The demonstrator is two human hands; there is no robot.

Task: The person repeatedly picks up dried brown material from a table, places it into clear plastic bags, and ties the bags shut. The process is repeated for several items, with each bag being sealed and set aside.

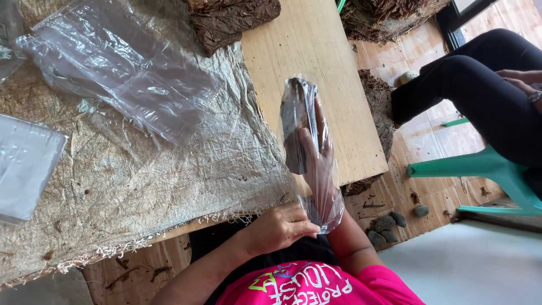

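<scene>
My right hand [317,155] is pushed inside a clear plastic bag [326,195] held upright over the table edge. Its fingers press a dark brown bundle of dried leaves [294,118] into the bag's upper end. My left hand [280,226] pinches the bag's open lower end near my lap. My pink shirt [316,285] shows at the bottom.
A woven fibre mat [169,181] covers the wooden table [316,51]. Loose clear bags [124,73] lie on it, a flat pack of bags [22,164] at the left, and more dark leaf bundles [231,20] at the top. Another person in black trousers [480,85] sits on a green chair [491,169]. Stones [389,223] lie on the floor.
</scene>
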